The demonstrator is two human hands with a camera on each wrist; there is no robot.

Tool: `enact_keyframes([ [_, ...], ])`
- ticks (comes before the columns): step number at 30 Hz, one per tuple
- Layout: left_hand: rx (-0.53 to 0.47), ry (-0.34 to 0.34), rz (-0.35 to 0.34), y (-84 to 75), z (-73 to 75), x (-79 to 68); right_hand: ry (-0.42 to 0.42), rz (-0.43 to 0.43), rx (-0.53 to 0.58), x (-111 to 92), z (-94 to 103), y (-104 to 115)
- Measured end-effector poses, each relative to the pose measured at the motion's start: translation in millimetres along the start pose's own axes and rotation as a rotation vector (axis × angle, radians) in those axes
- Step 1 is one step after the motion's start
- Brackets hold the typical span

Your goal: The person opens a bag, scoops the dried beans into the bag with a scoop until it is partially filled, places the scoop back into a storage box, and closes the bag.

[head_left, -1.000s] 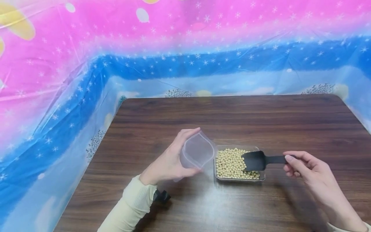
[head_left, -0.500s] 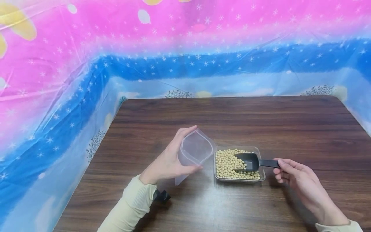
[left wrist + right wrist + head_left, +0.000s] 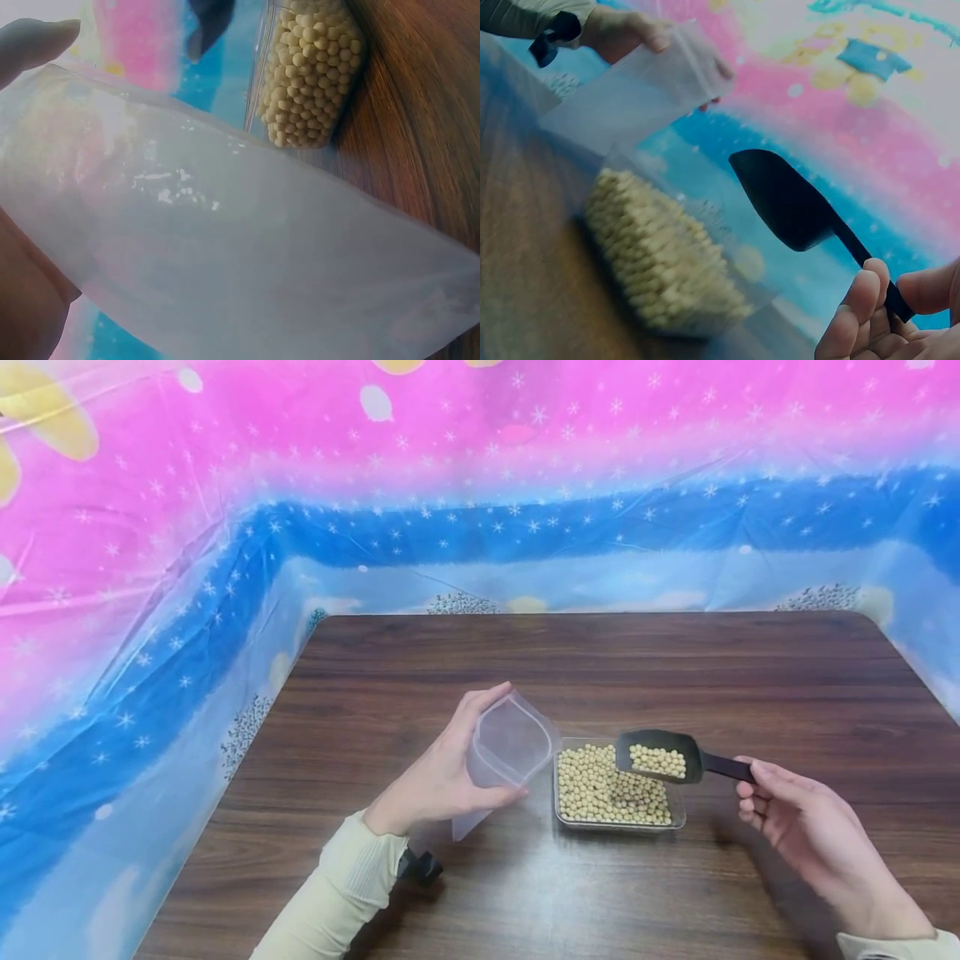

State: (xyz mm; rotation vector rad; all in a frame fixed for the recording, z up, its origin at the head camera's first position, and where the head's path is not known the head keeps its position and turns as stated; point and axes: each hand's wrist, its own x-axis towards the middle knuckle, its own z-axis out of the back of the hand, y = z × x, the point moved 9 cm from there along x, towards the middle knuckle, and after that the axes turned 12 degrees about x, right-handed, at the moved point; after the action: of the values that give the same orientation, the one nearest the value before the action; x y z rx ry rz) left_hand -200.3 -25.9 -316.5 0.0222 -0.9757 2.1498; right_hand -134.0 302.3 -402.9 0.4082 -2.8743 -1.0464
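My left hand (image 3: 442, 768) grips a translucent plastic bag (image 3: 513, 739) by its two sides, its mouth spread and tilted toward the right. In the left wrist view the bag (image 3: 225, 210) fills most of the frame, and no beans show inside it. My right hand (image 3: 813, 835) pinches the handle end of a black scoop (image 3: 697, 758). A small heap of pale round beans (image 3: 657, 762) lies in the scoop, raised over the right part of a clear rectangular container (image 3: 678, 821). That container is full of the same beans (image 3: 600, 785) and stands just right of the bag.
Everything is above a dark wood-grain table (image 3: 465, 652). A black strap mount (image 3: 422, 868) sits at the left wrist. Pink and blue patterned cloth (image 3: 487, 543) hangs behind the table and along its left side.
The scoop pushed leftward into the beans, then rose with a load and shifted back to the right. My left hand and the bag have barely moved.
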Motion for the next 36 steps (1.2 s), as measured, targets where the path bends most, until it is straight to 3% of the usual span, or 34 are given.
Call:
enact_keyframes([
  [5, 0.034, -0.008, -0.007, -3.0, 0.1, 1.5, -0.009, 0.076, 0.015, 0.9, -19.9, 22.1],
  [10, 0.046, -0.016, -0.011, -5.0, 0.4, 4.0, 0.024, 0.124, 0.002, 5.6, -55.0, 41.0],
  [20, 0.026, 0.002, -0.017, -6.8, -2.4, 6.1, 0.056, 0.132, -0.18, 22.3, -122.8, 46.3],
  [29, 0.045, -0.014, -0.037, -7.9, -1.2, 5.3, 0.101, 0.176, -0.275, 31.9, -151.1, 43.3],
  [36, 0.044, -0.012, -0.034, -7.6, 0.4, 4.1, 0.088, 0.215, -0.351, 30.6, -159.3, 47.1],
])
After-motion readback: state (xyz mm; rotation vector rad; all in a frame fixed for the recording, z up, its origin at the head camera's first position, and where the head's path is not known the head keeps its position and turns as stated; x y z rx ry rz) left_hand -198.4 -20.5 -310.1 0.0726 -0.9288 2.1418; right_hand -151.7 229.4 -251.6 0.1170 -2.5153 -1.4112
